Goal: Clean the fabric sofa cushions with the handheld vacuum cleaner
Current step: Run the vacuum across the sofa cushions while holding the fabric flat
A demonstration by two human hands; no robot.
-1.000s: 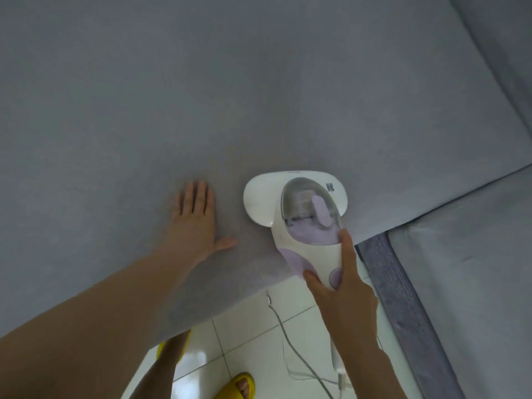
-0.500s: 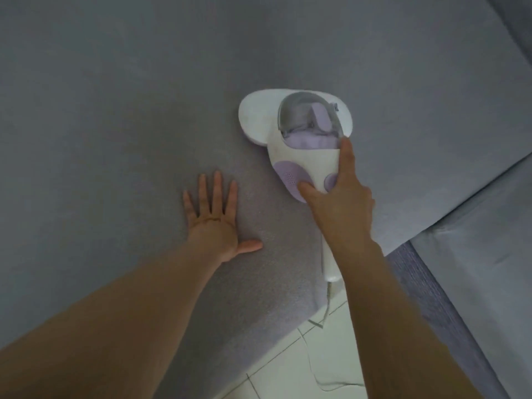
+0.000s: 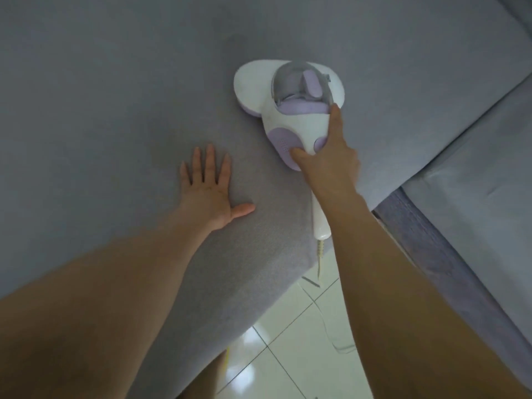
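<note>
Right now your right hand [image 3: 325,162] grips the white and lilac handheld vacuum cleaner [image 3: 290,110] by its body, thumb curled against the lilac vent panel on the near left side and index finger stretched forward along the right flank toward the clear dust cup. Its broad oval head lies flat on the large grey fabric sofa cushion [image 3: 115,96], toward the cushion's right half and well in from the front edge. Behind your wrist the slim white handle runs back past that edge, and the pale power cord [image 3: 322,306] drops from its tip to the glossy white tiled floor [image 3: 288,355]. Your left hand [image 3: 208,188] lies palm down on the same cushion, fingers straight and close together, thumb splayed to the right, just left of the vacuum and not touching it. A second grey cushion [image 3: 475,182] sits to the right, with a darker fabric strip [image 3: 426,249] showing along its near edge.
</note>
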